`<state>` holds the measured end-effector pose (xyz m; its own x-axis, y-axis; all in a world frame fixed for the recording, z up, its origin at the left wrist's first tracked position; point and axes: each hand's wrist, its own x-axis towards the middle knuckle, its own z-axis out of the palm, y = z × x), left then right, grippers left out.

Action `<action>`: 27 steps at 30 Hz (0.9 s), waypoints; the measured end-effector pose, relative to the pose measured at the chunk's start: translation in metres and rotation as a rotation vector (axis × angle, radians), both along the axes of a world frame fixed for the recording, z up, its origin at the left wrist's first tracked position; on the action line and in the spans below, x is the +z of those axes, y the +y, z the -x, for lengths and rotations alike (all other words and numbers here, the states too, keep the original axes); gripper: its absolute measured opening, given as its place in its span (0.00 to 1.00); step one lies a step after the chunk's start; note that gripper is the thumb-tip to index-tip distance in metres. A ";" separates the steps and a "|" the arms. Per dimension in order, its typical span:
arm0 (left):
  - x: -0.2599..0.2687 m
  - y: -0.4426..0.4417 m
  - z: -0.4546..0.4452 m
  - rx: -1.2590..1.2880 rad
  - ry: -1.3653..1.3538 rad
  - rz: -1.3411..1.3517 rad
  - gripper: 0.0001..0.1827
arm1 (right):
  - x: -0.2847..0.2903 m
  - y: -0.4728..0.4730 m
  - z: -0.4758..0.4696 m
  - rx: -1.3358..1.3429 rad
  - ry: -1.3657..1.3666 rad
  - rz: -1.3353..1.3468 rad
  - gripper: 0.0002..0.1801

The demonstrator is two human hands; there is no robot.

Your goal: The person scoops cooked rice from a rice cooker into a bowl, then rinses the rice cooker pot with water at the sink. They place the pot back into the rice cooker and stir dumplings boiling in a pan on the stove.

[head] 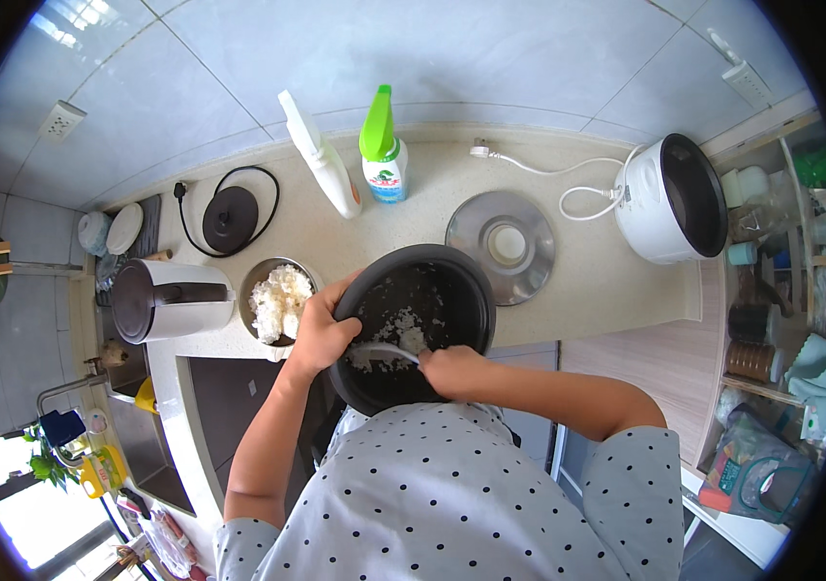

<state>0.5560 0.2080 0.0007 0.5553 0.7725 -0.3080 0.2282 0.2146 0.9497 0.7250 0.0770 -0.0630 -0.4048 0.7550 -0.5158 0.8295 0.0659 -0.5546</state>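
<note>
My left hand [327, 327] grips the rim of a dark inner cooking pot [460, 290], which is tilted and held close to my body. In my right hand [456, 372] is a pale rice paddle or spoon [384, 351], its head inside the pot. Cooked rice [402, 327] clings to the pot's inner wall in a loose clump and scattered grains. Just left of the pot, a round metal bowl [245, 301] holds a heap of white rice [280, 301]. A round metal lid [535, 265] lies on the counter at the pot's right.
A white rice cooker body [641, 210] with its cord stands tilted at the right. Two spray bottles [326, 171] [385, 171] are near the wall. At the left are an electric kettle [198, 312], its black base [230, 218] and a sink [148, 443]. Open shelves [761, 392] line the right.
</note>
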 end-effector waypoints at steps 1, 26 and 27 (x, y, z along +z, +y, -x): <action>0.002 0.001 0.000 -0.008 0.005 -0.003 0.22 | -0.003 -0.006 -0.001 0.036 0.010 -0.016 0.10; 0.012 0.004 -0.006 -0.113 0.107 -0.026 0.30 | 0.006 -0.005 -0.050 -0.192 -0.215 -0.164 0.07; 0.010 0.002 -0.006 -0.110 0.086 -0.040 0.30 | 0.009 -0.005 -0.051 -0.211 -0.187 -0.176 0.07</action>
